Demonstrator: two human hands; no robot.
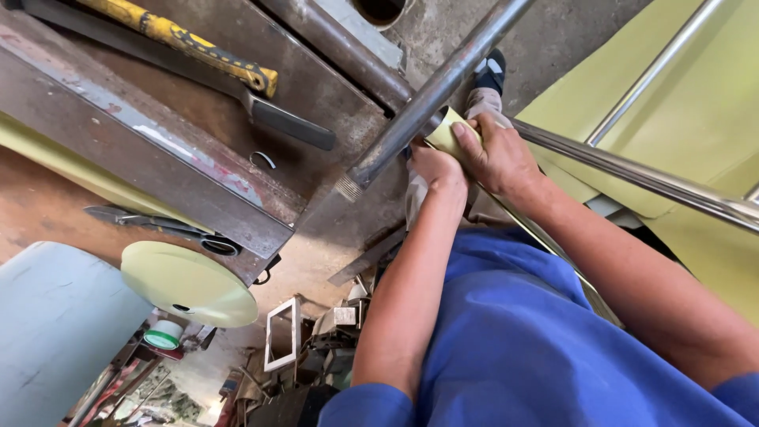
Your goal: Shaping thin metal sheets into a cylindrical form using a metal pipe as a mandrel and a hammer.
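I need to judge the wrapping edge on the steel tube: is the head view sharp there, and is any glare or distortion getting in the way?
Head view: sharp at the right hand and yellow tape; bright streak of glare along the polished tube; wide-angle lens bends the edges; lower left clutter is dimmer and slightly soft.

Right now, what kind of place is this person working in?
Probably a metal workshop. A steel pipe lies across a rusty workbench beside a yellow-handled hammer, and metal scraps are piled on the floor below.
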